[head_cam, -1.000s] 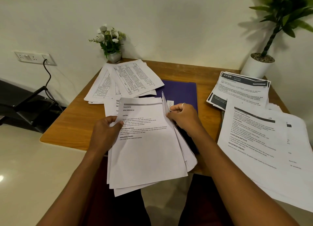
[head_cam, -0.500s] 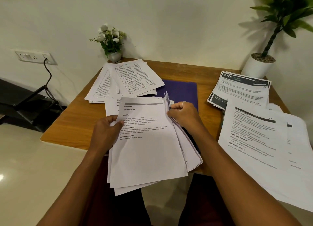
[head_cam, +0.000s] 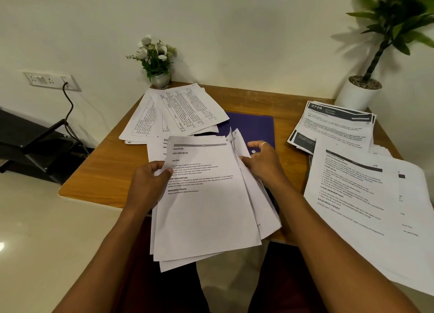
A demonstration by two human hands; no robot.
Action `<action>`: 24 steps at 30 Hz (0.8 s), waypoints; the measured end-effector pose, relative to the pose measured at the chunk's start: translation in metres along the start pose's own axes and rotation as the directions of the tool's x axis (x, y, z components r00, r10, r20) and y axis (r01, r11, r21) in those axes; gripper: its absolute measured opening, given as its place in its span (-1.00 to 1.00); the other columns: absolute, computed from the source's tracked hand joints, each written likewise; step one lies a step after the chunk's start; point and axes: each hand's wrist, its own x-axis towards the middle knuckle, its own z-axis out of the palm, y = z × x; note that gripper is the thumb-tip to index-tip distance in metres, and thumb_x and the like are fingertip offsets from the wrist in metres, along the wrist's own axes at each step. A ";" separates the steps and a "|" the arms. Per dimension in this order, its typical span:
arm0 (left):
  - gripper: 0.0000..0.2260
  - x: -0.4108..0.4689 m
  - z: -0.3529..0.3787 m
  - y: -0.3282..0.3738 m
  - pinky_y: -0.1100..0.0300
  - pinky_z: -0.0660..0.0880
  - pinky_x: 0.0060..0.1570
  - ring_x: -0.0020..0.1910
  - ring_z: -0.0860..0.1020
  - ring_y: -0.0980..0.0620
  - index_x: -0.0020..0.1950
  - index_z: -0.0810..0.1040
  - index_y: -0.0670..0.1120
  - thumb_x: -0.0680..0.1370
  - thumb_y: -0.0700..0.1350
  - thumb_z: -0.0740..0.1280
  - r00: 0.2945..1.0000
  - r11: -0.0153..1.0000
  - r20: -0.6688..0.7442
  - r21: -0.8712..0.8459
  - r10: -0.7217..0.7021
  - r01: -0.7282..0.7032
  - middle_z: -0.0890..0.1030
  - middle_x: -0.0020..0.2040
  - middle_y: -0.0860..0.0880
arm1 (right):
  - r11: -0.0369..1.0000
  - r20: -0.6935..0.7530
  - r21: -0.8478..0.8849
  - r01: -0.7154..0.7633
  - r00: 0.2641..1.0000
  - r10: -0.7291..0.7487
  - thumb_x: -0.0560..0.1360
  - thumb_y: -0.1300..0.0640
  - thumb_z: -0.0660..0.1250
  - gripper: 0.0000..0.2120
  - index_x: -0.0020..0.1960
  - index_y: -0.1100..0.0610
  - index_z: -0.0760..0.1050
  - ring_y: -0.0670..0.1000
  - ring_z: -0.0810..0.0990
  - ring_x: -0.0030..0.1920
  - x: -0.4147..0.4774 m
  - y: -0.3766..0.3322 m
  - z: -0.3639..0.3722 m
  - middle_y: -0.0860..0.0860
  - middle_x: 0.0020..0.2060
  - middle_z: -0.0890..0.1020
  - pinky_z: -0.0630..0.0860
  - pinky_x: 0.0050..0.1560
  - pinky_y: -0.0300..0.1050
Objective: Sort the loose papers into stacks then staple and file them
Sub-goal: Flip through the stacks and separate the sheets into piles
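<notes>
The purple folder (head_cam: pixel 253 127) is seemingly half buried under sheets (head_cam: pixel 206 207); the big stack (head_cam: pixel 375 207) at 4 o'clock runs off-frame (likewise the plant (head_cam: pixel 399 19), 1 o'clock).

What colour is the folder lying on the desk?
The folder is dark purple, clearest in the head view.
</notes>
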 end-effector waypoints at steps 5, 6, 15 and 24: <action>-0.90 0.001 0.000 -0.001 0.35 0.59 -0.30 -0.11 0.69 0.11 0.12 0.62 0.03 0.61 -0.11 0.42 1.000 1.000 -0.009 -0.002 -0.007 0.007 0.66 -0.02 0.18 | 1.000 0.003 0.019 -0.008 1.000 0.008 0.47 0.07 0.54 -0.48 0.37 0.03 0.45 0.08 0.60 0.18 0.000 0.005 0.000 0.05 0.27 0.59 0.61 0.16 0.01; -0.90 0.001 0.000 -0.001 0.35 0.60 -0.29 -0.11 0.69 0.11 0.11 0.62 0.02 0.61 -0.12 0.42 1.000 1.000 -0.011 -0.006 -0.007 0.007 0.67 -0.01 0.16 | 1.000 0.006 0.020 -0.008 1.000 0.008 0.47 0.05 0.54 -0.48 0.37 0.02 0.44 0.09 0.62 0.15 0.000 0.006 0.000 0.05 0.25 0.59 0.62 0.12 0.00; -0.89 0.002 0.001 -0.001 0.30 0.61 -0.25 -0.06 0.69 0.06 0.13 0.61 0.00 0.61 -0.12 0.42 1.000 1.000 -0.018 0.005 -0.005 0.006 0.67 0.05 0.07 | 0.999 0.003 -0.003 0.033 0.999 -0.033 0.50 0.12 0.51 -0.73 0.12 -0.03 0.49 0.05 0.61 0.08 -0.002 0.006 -0.001 0.00 0.11 0.61 0.60 -0.04 -0.18; -0.88 0.002 0.000 -0.001 0.24 0.64 -0.23 -0.10 0.71 0.07 0.14 0.63 0.01 0.61 -0.12 0.42 1.000 1.000 -0.006 -0.003 -0.021 0.021 0.69 0.00 0.12 | 0.937 -0.022 -0.279 0.209 0.974 -0.224 0.61 0.24 0.34 -0.79 0.20 0.10 0.66 0.02 0.66 0.08 -0.006 -0.001 -0.010 0.03 0.12 0.69 0.55 0.02 -0.26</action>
